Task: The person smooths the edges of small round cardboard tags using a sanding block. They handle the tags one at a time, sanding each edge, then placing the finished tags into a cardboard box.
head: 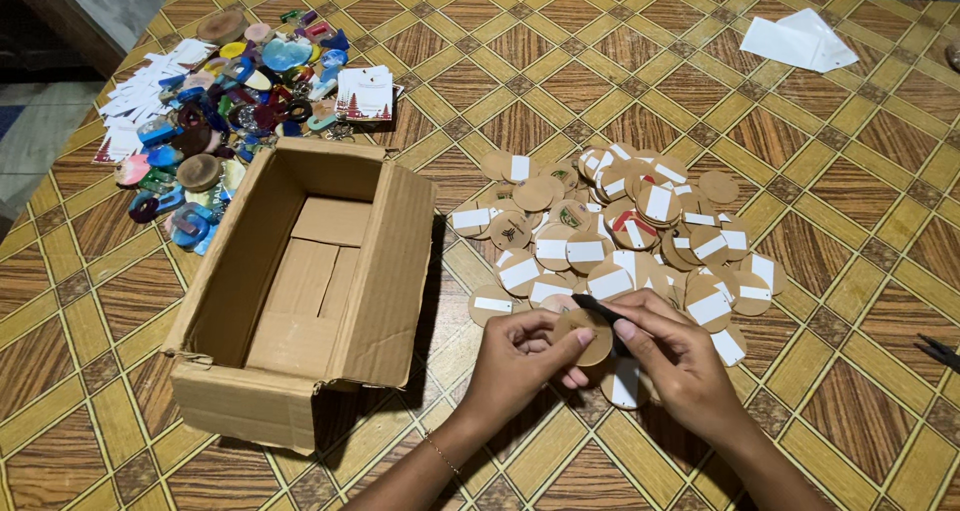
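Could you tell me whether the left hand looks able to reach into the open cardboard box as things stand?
Probably yes: the left hand is just beside the cardboard box, whose flaps are open and nothing lies between. It would first have to let go of the round disc it holds.

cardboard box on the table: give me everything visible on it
The cardboard box is plain brown corrugated card, rectangular, open at the top with its flaps folded outward. It looks empty: only the folded bottom flaps show inside. It sits upright on the patterned wooden table, slightly turned, left of the pile of round brown discs and just below the heap of coloured trinkets. Its right flap slopes toward the discs. Neither the left hand nor the right hand touches it.
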